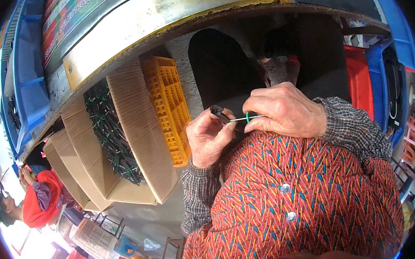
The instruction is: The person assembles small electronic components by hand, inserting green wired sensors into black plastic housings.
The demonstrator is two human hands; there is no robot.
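My left hand [205,140] is closed around a small black plastic piece [219,112], whose end sticks up between thumb and fingers. Close by on the right, my right hand [286,111] pinches a thin metal rod [237,120] with a green ring [247,117] around it. The rod's left end meets the fingertips of my left hand beside the black piece; whether it enters the piece is hidden. Both hands are above my lap. To their left, an open cardboard box [135,115] holds many black pieces [113,141] with green rings and metal tips.
A yellow slatted plastic crate [170,108] stands between the box and my legs. The worn table edge [160,19] curves ahead. Blue trays [34,97] sit at the left; a blue bin [378,74] and a red container [358,81] are at the right. Another person [42,201] sits far left.
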